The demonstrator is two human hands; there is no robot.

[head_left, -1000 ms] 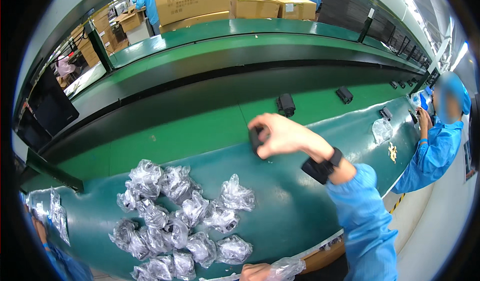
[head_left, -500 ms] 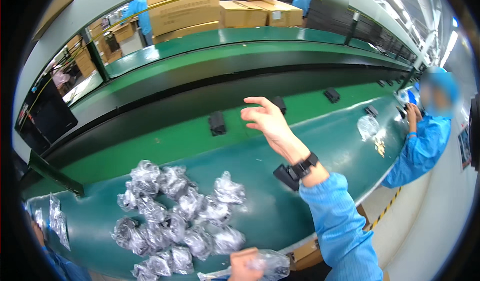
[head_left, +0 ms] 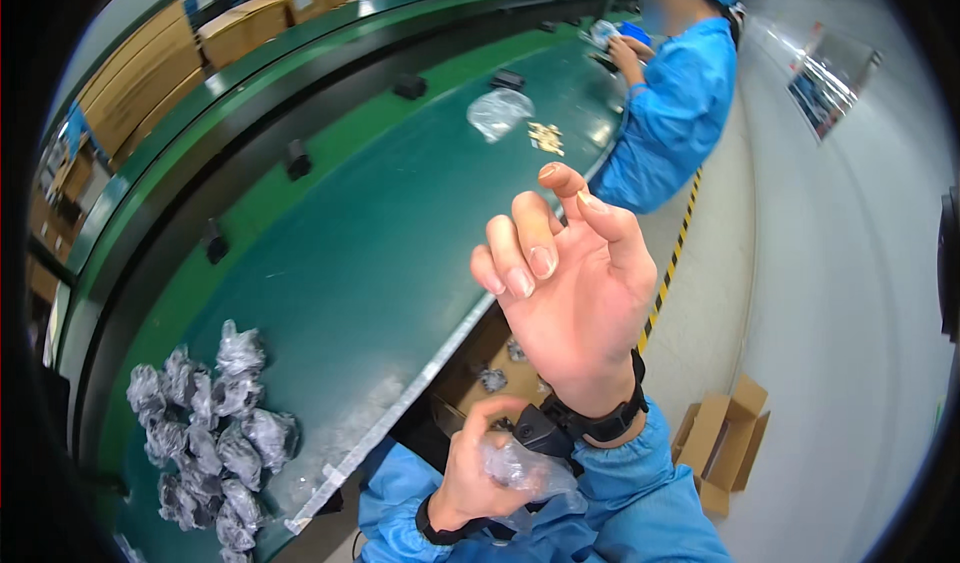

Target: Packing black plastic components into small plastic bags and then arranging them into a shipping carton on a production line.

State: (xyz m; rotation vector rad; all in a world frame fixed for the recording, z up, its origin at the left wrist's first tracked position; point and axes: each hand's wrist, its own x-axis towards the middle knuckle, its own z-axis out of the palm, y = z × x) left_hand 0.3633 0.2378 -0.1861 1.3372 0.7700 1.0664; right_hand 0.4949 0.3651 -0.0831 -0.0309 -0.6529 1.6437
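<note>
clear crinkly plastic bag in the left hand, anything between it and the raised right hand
Nothing visible stands between them. The left hand grips the clear crinkly plastic bag low, close to the body, and the empty right hand is raised open just above it. Only the right wrist's black watch sits near the bag.

we see bagged parts (head_left: 205, 433) heaped lower left on the table (head_left: 400, 233), loose bag (head_left: 498, 113) upper centre, coworker (head_left: 670, 103) upper right, carton (head_left: 728, 441) lower right on floor.
</note>
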